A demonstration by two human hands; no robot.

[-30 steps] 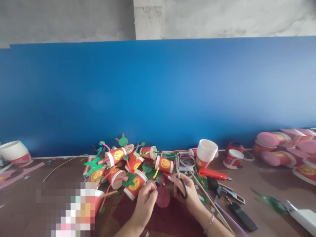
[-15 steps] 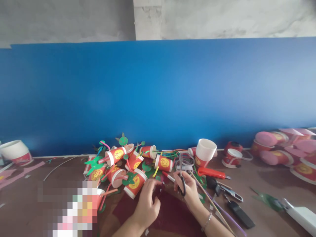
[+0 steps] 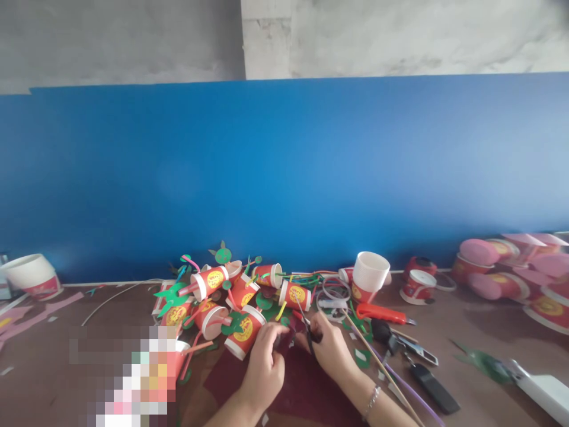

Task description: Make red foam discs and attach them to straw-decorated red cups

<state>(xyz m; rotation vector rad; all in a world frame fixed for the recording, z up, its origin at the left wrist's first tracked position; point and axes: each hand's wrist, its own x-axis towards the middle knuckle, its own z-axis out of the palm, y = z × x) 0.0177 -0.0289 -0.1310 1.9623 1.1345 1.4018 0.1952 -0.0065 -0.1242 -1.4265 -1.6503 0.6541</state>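
My right hand is closed round the black handles of a pair of scissors, whose blades point up and to the left. Beside it, my left hand has its fingers curled inward with thumb and forefinger close together; whatever they pinch is too small to make out. Both hands are above a dark red sheet of paper on the table. Just beyond the left hand lies a red paper cup with a yellow emblem and a green paper piece. Another red cup lies behind the scissor blades.
More decorated cups with green cutouts and straws are heaped to the left. On the right are a white-and-red cup, an orange cutter, a wooden stick, keys and a green-tipped tool. A blue panel stands behind.
The scissors have tipped from nearly upright to slanting left. My right hand has turned with them and moved slightly left, closer to my left hand, which stays almost in place.
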